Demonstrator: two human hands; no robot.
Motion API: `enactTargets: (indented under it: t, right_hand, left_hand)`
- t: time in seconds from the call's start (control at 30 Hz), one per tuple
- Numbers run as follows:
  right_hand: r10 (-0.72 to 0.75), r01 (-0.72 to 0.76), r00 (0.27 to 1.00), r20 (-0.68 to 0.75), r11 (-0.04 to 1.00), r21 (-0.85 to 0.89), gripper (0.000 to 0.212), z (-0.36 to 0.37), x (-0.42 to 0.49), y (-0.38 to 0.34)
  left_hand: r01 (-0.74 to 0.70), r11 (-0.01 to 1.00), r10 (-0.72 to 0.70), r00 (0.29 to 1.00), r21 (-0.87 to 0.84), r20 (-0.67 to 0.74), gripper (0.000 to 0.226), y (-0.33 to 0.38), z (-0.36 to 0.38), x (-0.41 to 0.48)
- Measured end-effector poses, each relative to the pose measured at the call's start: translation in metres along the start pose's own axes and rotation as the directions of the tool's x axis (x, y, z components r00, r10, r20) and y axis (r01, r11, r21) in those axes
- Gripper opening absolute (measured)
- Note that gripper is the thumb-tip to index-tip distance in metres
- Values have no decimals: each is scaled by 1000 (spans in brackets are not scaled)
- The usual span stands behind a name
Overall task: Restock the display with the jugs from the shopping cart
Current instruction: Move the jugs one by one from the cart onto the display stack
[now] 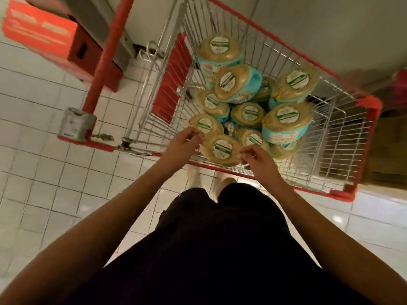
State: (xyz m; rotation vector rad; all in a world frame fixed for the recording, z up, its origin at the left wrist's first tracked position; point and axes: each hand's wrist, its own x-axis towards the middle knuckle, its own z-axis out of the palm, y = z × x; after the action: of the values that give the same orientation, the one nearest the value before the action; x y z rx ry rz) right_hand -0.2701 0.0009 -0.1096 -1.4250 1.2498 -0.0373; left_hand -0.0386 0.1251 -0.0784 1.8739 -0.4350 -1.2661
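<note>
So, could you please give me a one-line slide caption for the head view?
Left hand and right hand flank a jug at the near edge of a full cart.

I am watching a person wearing loose black clothing (220,249) over the legs and pale shoes (225,182), blurred; the left forearm (110,208) and right forearm (308,205) are showing bare.

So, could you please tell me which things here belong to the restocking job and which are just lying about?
Job: tan-lidded jugs with teal labels; red-rimmed wire shopping cart; left hand; right hand.
Lying about: red cardboard box; white tiled floor.
</note>
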Motion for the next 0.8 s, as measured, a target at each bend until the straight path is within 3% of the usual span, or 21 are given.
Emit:
enactTargets:
  t: [0.17,0.27,0.43,0.53,0.63,0.8]
  right_hand:
    - [86,-95,994,-71,987,-130,24,-3,27,30]
    - [99,-107,994,-42,959,-263,38,-2,50,46]
    - [136,-85,985,110,922,-378,53,4,85,70]
    - [144,-38,963,227,909,-414,60,8,100,81]
    - [95,37,946,309,917,-397,76,4,106,88]
    - [-23,117,942,336,958,-263,67,-7,107,83]
  left_hand:
    - [182,967,-191,981,178,35,24,-13,18,104]
    - [343,918,-355,935,200,25,28,-32,30,143]
    - [660,743,-668,719,114,192,18,-60,38,166]
    - [708,705,-685,663,43,302,36,-72,46,168]
    - [720,687,-615,651,-104,444,34,-78,54,166]
    - [757,617,-637,641,-216,429,38,-72,54,163]
